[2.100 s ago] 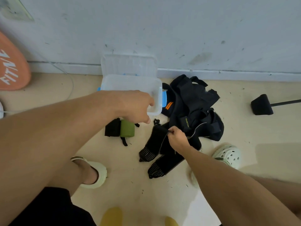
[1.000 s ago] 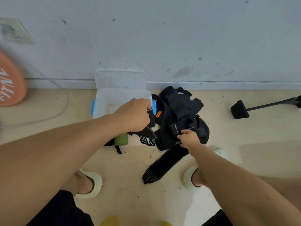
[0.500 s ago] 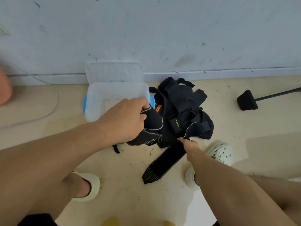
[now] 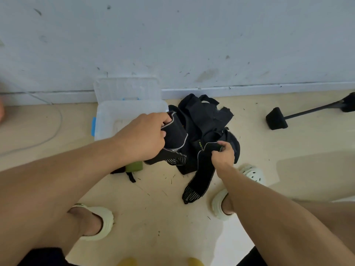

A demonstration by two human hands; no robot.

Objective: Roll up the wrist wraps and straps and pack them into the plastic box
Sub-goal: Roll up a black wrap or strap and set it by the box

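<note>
My left hand grips one black wrist wrap beside the open plastic box; my right hand pinches a second wrap trailing floorward. I would roll each tightly, edges aligned.

Black wraps with white stitching; clear box, blue latches

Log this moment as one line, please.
left hand: grips black wrap | right hand: pinches second wrap | plastic box: open, no wrap visible inside | stage: picking up
</note>
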